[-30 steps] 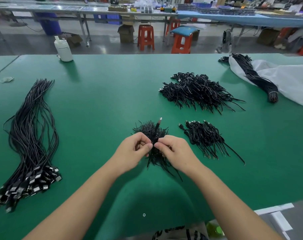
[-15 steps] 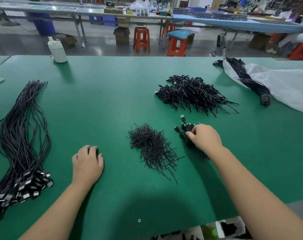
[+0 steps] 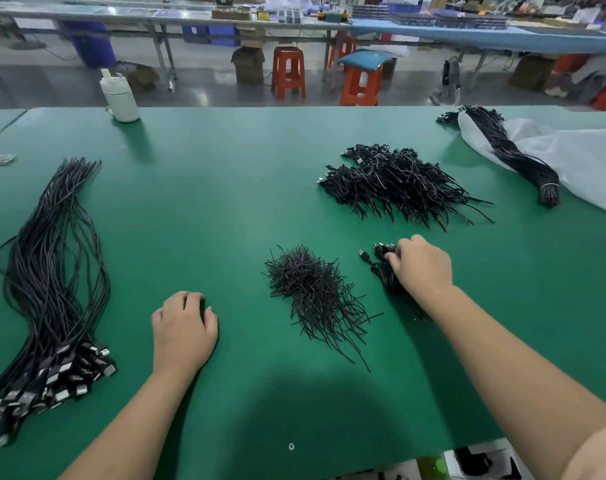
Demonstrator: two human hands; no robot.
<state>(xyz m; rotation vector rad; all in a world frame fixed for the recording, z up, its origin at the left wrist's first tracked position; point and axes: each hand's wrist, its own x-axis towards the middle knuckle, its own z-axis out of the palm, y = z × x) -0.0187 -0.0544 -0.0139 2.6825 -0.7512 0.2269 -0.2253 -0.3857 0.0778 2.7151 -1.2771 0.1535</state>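
Head view: a green table (image 3: 208, 202) seen from above, with black cables sorted into heaps.
Right side: the right hand (image 3: 421, 268) reaches forward onto the small pile (image 3: 381, 259). Its fingers curl down round the plug ends and seem to grip a few; the thumb is hidden.
Work piece: the small pile lies right of centre, partly under that hand, with one plug poking out to the left.
Left side: the left hand (image 3: 183, 332) rests palm down on the table near the front edge, its fingers loosely bent and holding nothing.
Middle: the ties (image 3: 315, 292), a loose heap of short thin strands, lie between the two hands, touched by neither.
Behind: a big pile (image 3: 398, 183) of short cables sits beyond the small pile, apart from it.
Far left: long cables (image 3: 52, 271) lie stretched out, plugs toward the front edge.
Far right: a banded bundle (image 3: 512, 157) lies across a white bag (image 3: 589, 164).
Back edge: a white bottle (image 3: 121, 97) stands upright.
Done: apparently little. No cable is lifted clear yet and no tie is in hand.
Left to do: probably most of it. A cable must come out of the small pile, a tie must be fetched and the two joined, and many ties and cables wait.
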